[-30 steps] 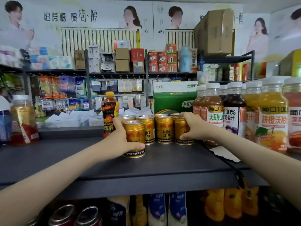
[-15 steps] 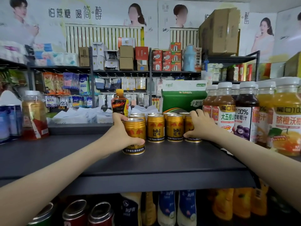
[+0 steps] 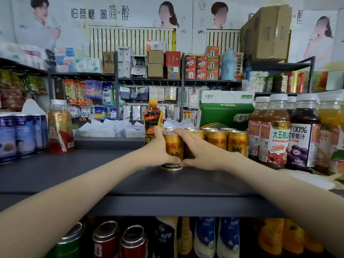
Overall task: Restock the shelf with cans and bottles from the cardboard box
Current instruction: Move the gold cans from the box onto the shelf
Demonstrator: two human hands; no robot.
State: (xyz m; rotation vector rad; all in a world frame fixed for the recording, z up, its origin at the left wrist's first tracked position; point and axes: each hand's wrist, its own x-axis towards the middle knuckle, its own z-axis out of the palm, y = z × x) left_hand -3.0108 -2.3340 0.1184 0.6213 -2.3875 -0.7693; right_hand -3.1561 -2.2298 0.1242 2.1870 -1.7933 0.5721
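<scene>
A gold energy-drink can (image 3: 173,148) stands on the dark shelf (image 3: 93,174), in front of a row of like gold cans (image 3: 236,142). My left hand (image 3: 158,149) grips the front can from the left. From the right, my right hand (image 3: 201,151) cups that can, thumb at its base and fingers reaching its rim. A black bottle with an orange cap (image 3: 152,118) stands just behind my left hand. No supply box shows near my hands.
Juice bottles with white caps (image 3: 275,138) crowd the shelf's right end. Blue cans (image 3: 18,135) and an amber bottle (image 3: 59,127) stand at the left. A green carton (image 3: 223,110) sits behind the gold cans. Cans (image 3: 106,239) and pouches fill the shelf below.
My right hand has left the rightmost gold can and moved left to the front can that my left hand holds. The view has shifted a little closer and left.
</scene>
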